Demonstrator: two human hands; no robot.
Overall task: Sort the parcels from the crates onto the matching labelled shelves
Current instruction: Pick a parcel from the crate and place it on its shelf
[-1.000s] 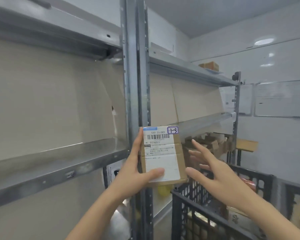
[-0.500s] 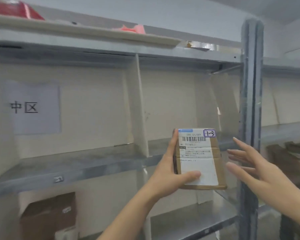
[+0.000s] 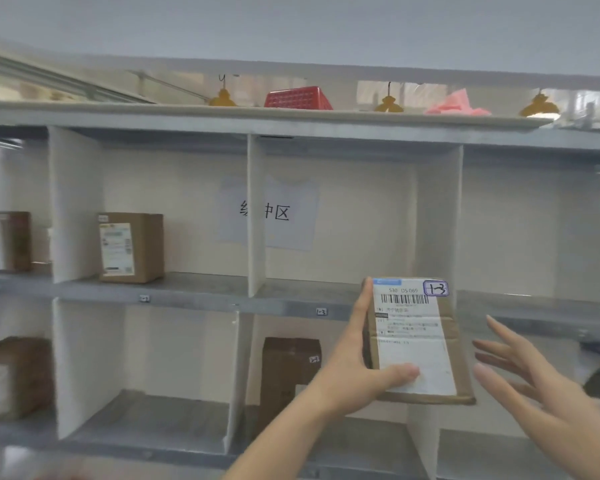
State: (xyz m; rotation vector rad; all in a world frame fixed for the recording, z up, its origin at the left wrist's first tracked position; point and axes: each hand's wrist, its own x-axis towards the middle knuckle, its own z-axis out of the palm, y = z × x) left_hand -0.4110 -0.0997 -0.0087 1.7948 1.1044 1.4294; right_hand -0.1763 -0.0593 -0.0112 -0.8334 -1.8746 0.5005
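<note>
My left hand [image 3: 355,379] grips a small brown cardboard parcel [image 3: 418,341] upright, thumb across its white shipping label. A handwritten tag "1-3" sits at the label's top right corner. My right hand [image 3: 534,386] hovers just right of the parcel with fingers spread, holding nothing. The parcel is in front of the grey metal shelf [image 3: 194,292], by a compartment whose edge carries a small tag reading "1-3" [image 3: 321,311]. That compartment holds nothing I can see.
White dividers [image 3: 255,216] split the shelves into compartments. A labelled box [image 3: 130,247] stands in the upper left compartment, a dark box [image 3: 288,372] in the lower middle one, more boxes at far left. A paper sign [image 3: 274,213] hangs on the back wall. A red basket [image 3: 297,97] lies on top.
My view has swung left from the crates and shelf post to the divided compartments. The parcel stays in my left hand; the right hand stays open beside it.
</note>
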